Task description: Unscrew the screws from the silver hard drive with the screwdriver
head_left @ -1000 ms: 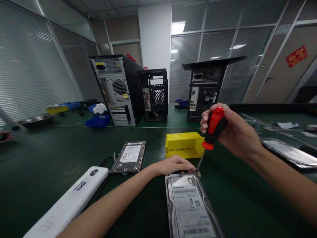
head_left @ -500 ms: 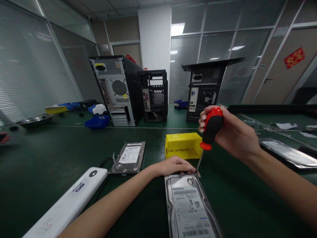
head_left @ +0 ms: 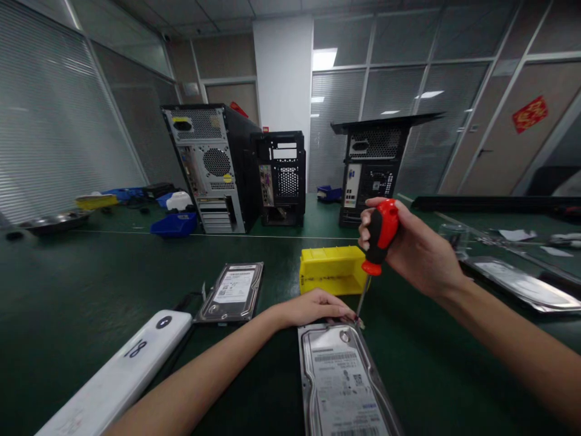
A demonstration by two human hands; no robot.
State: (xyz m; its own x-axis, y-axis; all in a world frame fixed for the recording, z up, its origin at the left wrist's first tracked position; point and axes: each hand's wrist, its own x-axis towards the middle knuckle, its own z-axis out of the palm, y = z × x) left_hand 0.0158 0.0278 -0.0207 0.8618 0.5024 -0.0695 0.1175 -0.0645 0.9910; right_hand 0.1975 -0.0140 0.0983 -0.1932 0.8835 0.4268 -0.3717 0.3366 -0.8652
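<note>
Far left on the green bench [head_left: 68,284] there's a metal dish [head_left: 54,220] and a yellow tray [head_left: 93,200], well away from the action. Closer in, a long white device [head_left: 122,375] marked 18 lies diagonally at the near edge, with a spare hard drive [head_left: 231,292] just past its far end. A blue bin [head_left: 175,224] sits in front of the silver-backed PC tower [head_left: 206,166], and two more open cases stand further along the back.

The person's left forearm comes in low from the bottom left, and the left hand [head_left: 313,307] lies flat, palm down, fingers stretched out and pressing on the far end of the hard drive [head_left: 342,381] right in front of them. Not gripping anything, just pinning it. That drive lies label up, running from mid-bench down to the bottom of the view.

Behind the hand is a yellow bin [head_left: 333,269], close but not touching the drive. The right hand [head_left: 408,248] is raised, wrapped tight round the red-and-black screwdriver [head_left: 376,239], shaft angled down to the drive's far right corner, right beside the left fingertips.

Right of the drive the mat is bare for a good stretch. Further right, a silvery panel [head_left: 521,281] lies flat with some paper scraps [head_left: 512,234] beyond it.
</note>
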